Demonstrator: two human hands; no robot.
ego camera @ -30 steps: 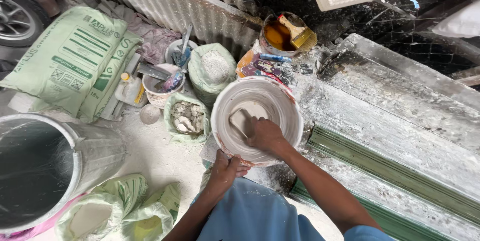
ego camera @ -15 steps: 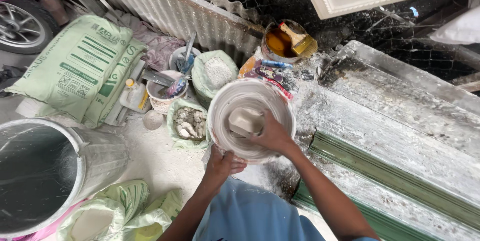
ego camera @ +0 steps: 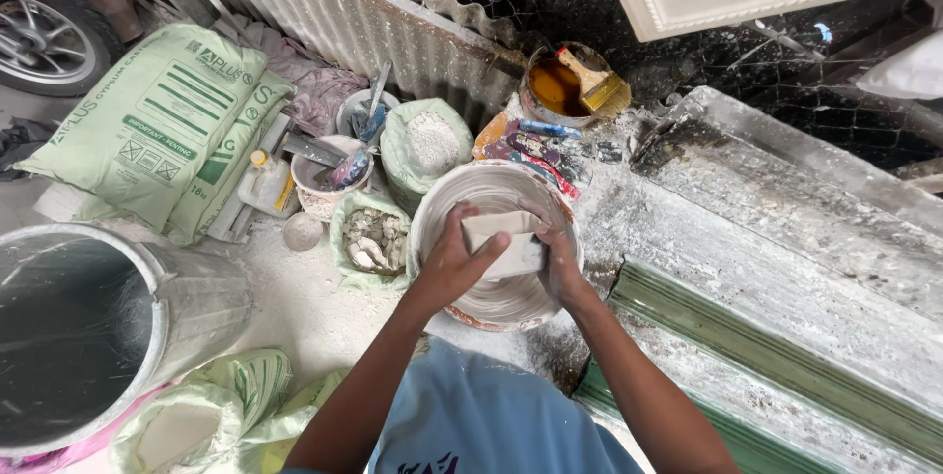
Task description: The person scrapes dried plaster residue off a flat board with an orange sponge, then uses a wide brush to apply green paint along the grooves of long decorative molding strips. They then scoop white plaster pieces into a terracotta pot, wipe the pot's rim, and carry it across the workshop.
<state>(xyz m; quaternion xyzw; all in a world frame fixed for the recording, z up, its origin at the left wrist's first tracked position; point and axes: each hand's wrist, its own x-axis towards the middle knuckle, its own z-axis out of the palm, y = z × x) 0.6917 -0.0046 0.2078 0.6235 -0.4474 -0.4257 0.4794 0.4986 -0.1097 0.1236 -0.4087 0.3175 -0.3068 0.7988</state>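
Fingers of our left hand (ego camera: pixel 454 263) now join our right hand (ego camera: pixel 557 256) in gripping the pale flat slab (ego camera: pixel 503 243), lifted just over the white bowl (ego camera: pixel 432 214), whereas a second ago only the right touched it.

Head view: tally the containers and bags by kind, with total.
Round white plaster-smeared bowl under both hands: 1
Large grey metal drum: 1
Rusty tin holding a brush: 1
Small white tubs: 2
Open pale green plastic bags: 3
Sealed pale green printed sack: 1
Total: 9
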